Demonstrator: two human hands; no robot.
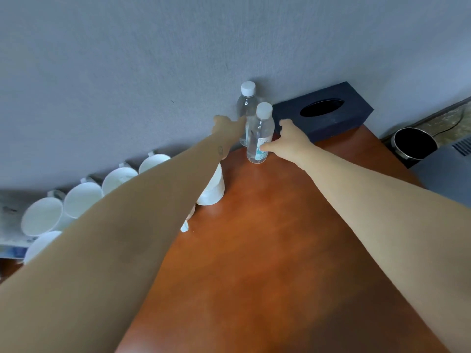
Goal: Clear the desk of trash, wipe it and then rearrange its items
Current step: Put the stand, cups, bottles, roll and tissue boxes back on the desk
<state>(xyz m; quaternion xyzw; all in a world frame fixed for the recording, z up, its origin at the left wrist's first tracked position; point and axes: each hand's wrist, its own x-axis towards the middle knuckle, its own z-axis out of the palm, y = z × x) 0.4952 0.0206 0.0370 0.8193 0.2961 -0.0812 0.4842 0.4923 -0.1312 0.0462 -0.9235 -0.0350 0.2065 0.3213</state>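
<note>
Orange-brown wood made up the surface, which ran up to a grey wall. Two clear plastic bottles with white caps stood upright at the far edge, one in front of the other and just about touching. The far bottle stood against the wall and the near bottle just in front of it. Both bare arms were stretched out towards them. The right hand held the near bottle from its right side: the thumb pressed on the label low on the bottle, and the fingers curled round the far side, in the gap between the bottle and a dark blue tissue box. That box lay flat against the wall just to the right of the bottles, with its oval slot facing up. The left hand reached the far bottle from the left, with its fingers touching the bottle's side. Whether they closed round it could not be told, since the near bottle stood in front of them. A white paper cup stood on the surface beside the left forearm and was partly covered by it. A small white and blue scrap showed just below it at the arm's edge. Along the wall to the left stood a row of white mugs with their handles towards the wall, and one more sat nearer the camera. On the floor, off the right end of the surface, stood a round black bin with a metal rim.
</note>
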